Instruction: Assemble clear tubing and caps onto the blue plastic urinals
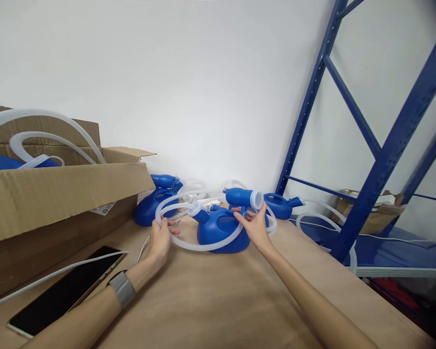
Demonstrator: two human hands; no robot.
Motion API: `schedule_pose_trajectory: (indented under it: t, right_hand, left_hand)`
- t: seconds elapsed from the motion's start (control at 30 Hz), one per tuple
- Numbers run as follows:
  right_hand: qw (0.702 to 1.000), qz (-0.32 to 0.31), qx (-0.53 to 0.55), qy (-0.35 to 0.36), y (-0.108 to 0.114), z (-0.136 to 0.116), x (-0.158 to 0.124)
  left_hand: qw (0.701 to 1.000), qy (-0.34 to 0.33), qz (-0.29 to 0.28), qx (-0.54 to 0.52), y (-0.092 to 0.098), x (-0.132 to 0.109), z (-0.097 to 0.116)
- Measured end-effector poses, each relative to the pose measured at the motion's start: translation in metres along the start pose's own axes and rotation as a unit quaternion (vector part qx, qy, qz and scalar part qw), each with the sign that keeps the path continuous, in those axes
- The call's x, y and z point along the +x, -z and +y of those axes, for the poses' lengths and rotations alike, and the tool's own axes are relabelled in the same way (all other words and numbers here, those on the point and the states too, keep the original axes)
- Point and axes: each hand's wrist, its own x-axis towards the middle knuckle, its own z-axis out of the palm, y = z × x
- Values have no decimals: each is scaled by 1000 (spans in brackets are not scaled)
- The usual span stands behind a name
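A blue plastic urinal bottle [218, 231] with a side handle and a pale spout stands on the wooden table in front of me. A translucent tube [203, 247] loops around and across it. My left hand [162, 237] is closed around that tube, left of the bottle. To the right, my right hand [253, 227] grips a blue funnel-shaped urinal head [239, 197] near its lower stem, holding it above the bottle with its white-rimmed mouth turned right. The tube passes close under the right fingers; its join to the head is partly hidden.
Similar blue bottles stand behind, at left [150, 208] and right [278, 207]. An open cardboard box [65, 189] holding more tubes fills the left side. A dark tablet [65, 291] with a white cable lies before it. A blue metal rack [396, 126] rises at right.
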Motion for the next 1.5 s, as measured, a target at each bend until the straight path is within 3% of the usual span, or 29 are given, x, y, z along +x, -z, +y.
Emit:
schedule_pose_trajectory:
  t: [0.2, 0.37, 0.53, 0.9, 1.13, 1.5]
  right_hand:
    - [999, 9, -52, 10, 10, -7, -31]
    - [980, 36, -187, 58, 17, 14, -28]
    - [954, -21, -275, 118, 14, 31, -28]
    - [979, -20, -199, 44, 15, 32, -13]
    - [974, -144, -177, 13, 25, 12, -18]
    - [970, -183, -161, 15, 20, -2, 0]
  left_hand:
    - [1000, 11, 0, 14, 2, 1, 4]
    - [997, -10, -45, 55, 6, 2, 1]
    - [995, -12, -56, 85, 6, -1, -6]
    - [993, -17, -27, 109, 5, 0, -9]
    - [993, -35, -14, 113, 5, 2, -12]
    - [992, -43, -15, 122, 7, 10, -18]
